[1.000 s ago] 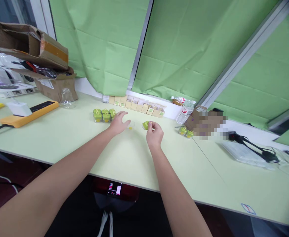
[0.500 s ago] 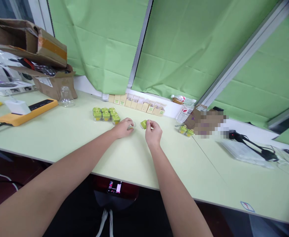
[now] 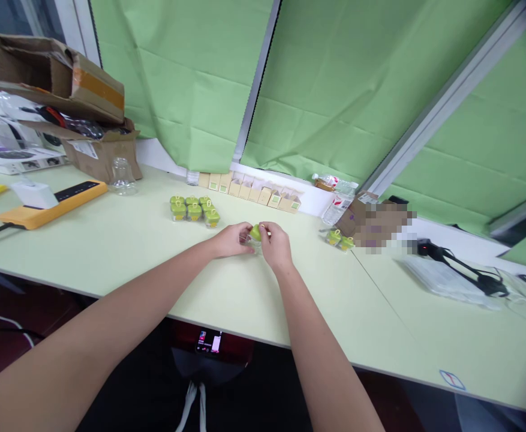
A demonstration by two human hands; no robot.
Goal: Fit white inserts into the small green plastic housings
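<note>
At the middle of the table my left hand (image 3: 232,241) curls around a small clear container (image 3: 255,245), its fingers partly hiding it. My right hand (image 3: 277,245) pinches a green lid (image 3: 255,232), which sits over the container's top; whether it is seated cannot be made out. To the left stands a cluster of several clear containers with green lids (image 3: 194,210), each lid with a small pale loop. Two more such lidded containers (image 3: 340,240) stand to the right.
Small open cartons (image 3: 245,187) line the back edge. Plastic bottles (image 3: 336,207) and a brown cardboard box (image 3: 382,219) lie at the right rear. An orange power strip (image 3: 83,195), a clear jar (image 3: 122,177) and cardboard boxes (image 3: 103,156) occupy the left. A black headset (image 3: 465,264) rests at far right.
My hands have come together. The green lid in my right hand has moved left and down onto the clear container, which my left hand has brought slightly right and nearer.
</note>
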